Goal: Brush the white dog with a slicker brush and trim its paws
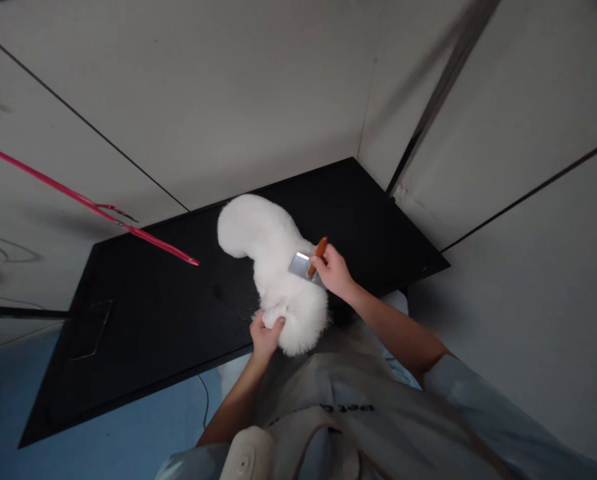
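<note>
A white fluffy dog is on the black grooming table, close to the table's near edge. My right hand is closed round the wooden handle of a slicker brush. The brush's flat metal head lies against the fur on the dog's right-hand side in the view; its pins are hidden. With closed fingers, my left hand grips a small part of the dog at the near end. Whether that part is a paw or the muzzle, I cannot tell.
A red strap with a metal clip hangs over the table's left part. Dark posts rise at the right and left. Pale wall panels stand behind the table. A cable hangs below the near edge, above a blue floor.
</note>
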The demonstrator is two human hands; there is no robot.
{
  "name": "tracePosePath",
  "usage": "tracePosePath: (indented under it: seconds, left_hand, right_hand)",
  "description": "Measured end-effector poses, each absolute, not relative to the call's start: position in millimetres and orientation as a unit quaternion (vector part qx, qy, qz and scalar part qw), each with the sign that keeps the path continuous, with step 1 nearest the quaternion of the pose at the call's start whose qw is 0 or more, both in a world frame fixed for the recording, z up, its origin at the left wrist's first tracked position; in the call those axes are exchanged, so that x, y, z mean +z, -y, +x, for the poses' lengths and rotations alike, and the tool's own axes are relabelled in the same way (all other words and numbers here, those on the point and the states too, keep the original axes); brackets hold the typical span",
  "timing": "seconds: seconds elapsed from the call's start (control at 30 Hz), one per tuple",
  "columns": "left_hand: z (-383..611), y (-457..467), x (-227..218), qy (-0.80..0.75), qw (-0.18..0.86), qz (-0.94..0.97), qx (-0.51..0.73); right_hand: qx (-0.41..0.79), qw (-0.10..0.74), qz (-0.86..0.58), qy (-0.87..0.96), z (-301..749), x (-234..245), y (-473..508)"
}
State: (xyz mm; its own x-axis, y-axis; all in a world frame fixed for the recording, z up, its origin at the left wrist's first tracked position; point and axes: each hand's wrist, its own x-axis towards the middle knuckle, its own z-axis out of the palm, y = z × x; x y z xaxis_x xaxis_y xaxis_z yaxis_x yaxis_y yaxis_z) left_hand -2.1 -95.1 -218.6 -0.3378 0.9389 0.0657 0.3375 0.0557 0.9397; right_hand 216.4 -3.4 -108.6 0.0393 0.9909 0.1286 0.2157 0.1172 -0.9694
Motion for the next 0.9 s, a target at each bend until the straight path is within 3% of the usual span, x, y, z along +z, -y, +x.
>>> tracePosePath:
  seconds: [0.07, 0.2, 0.33, 0.5, 0.63, 0.77, 0.9]
  left_hand:
    - [-2.5, 94.9, -218.9, -0.659, 0.305, 0.486, 0.487]
    - [-1.6, 95.0, -216.0, -0.658, 0.307, 0.488, 0.484]
    - [1.3, 94.2, -210.2, -0.650, 0.328, 0.464, 0.504]
    - [2.0, 89.1, -201.5, -0.632, 0.373, 0.432, 0.523]
    - [-2.4, 81.5, -197.4, -0.636, 0.379, 0.445, 0.505]
    - [-9.5, 73.3, -200.7, -0.645, 0.386, 0.450, 0.482]
    - [-15.8, 67.4, -209.2, -0.648, 0.407, 0.439, 0.470]
  right_hand:
    - [0.390, 0.527, -0.514, 0.553, 214.3, -111.6, 2.2]
    - [0.474, 0.469, -0.504, 0.549, 212.2, -117.5, -1.4]
    - [0.394, 0.546, -0.535, 0.510, 212.7, -118.8, 8.2]
    - [0.514, 0.491, -0.496, 0.499, 208.4, -127.8, 27.0]
    - [0.391, 0.583, -0.555, 0.446, 206.3, -128.8, 44.2]
    - [0.478, 0.522, -0.500, 0.499, 198.4, -126.1, 67.3]
    - [0.328, 0.625, -0.601, 0.375, 196.8, -124.6, 79.6]
